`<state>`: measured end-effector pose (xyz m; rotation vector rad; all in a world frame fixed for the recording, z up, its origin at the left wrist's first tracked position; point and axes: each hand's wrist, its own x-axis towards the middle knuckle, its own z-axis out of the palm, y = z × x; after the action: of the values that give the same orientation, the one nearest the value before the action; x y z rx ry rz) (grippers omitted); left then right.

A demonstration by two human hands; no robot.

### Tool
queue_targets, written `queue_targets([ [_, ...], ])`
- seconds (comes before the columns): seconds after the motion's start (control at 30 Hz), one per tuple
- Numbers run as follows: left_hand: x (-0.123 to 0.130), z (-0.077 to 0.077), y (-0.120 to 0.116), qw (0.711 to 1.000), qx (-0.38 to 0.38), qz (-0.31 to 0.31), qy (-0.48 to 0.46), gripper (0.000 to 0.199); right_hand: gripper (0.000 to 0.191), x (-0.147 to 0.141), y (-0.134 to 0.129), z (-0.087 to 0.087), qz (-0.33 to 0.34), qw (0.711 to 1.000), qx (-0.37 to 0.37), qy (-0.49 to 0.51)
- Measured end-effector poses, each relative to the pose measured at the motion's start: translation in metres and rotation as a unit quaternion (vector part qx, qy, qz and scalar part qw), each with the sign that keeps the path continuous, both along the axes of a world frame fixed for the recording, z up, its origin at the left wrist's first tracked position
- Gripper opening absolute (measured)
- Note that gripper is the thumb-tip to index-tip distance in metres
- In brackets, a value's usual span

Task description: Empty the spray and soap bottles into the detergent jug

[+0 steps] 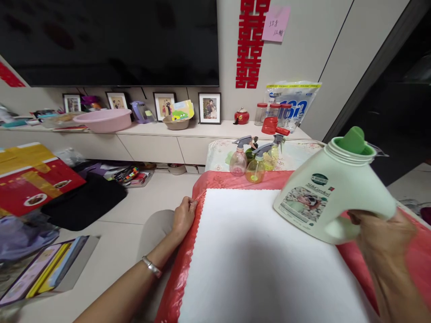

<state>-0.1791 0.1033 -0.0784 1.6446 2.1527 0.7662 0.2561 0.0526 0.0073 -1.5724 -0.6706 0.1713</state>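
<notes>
White sheet (249, 233) nearest, on red-covered counter (215, 180); my right fingers (367, 222) clenched on pale-green jug (305, 202) at sheet's far right corner; my left fingers (186, 210) touching counter's left edge, grip unclear.

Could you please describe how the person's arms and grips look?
Left forearm and right forearm show no sleeves. The left grip and right grip wear no gloves. A shiny silvery bracelet circles the left wrist; the right side is blurred, with no jewellery visible.

Spray bottles (256, 169) stand left of the jug (311, 197)
</notes>
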Motion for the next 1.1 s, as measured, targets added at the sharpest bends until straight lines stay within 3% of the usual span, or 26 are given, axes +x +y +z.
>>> queue_targets([
  [0.1, 0.001, 0.011, 0.001, 0.999, 0.035, -0.019, 0.026, 0.027, 0.047, -0.002, 0.003, -0.005, 0.018, 1.0, -0.016, 0.011],
  [0.17, 0.008, 0.022, 0.0, 0.995, 0.067, -0.065, 0.044, 0.033, 0.047, -0.002, 0.004, -0.006, 0.021, 1.0, -0.017, 0.011],
  [0.23, 0.02, 0.032, -0.002, 0.98, 0.102, -0.157, 0.061, 0.033, 0.048, -0.003, 0.006, -0.007, 0.021, 1.0, -0.01, 0.01],
  [0.37, 0.055, 0.045, -0.001, 0.918, 0.122, -0.369, 0.082, 0.031, 0.049, -0.005, 0.007, -0.008, 0.029, 0.999, -0.02, 0.003],
  [0.43, 0.071, 0.049, 0.007, 0.903, 0.104, -0.409, 0.081, 0.027, 0.049, -0.005, 0.007, -0.009, 0.033, 0.999, -0.036, 0.001],
  [0.53, 0.093, 0.057, 0.03, 0.919, 0.085, -0.382, 0.04, 0.03, 0.051, -0.005, 0.007, -0.01, 0.038, 0.997, -0.059, 0.009],
  [0.77, 0.152, 0.071, 0.096, 0.944, 0.134, -0.3, -0.028, 0.068, 0.051, -0.008, 0.004, -0.003, 0.037, 0.993, -0.107, 0.017],
  [0.9, 0.186, 0.066, 0.117, 0.947, 0.177, -0.25, -0.098, 0.086, 0.053, -0.005, 0.005, -0.006, 0.037, 0.992, -0.117, 0.013],
  [1.1, 0.21, 0.052, 0.129, 0.955, 0.178, -0.209, -0.113, 0.082, 0.054, -0.001, 0.005, -0.011, 0.044, 0.992, -0.114, 0.008],
])
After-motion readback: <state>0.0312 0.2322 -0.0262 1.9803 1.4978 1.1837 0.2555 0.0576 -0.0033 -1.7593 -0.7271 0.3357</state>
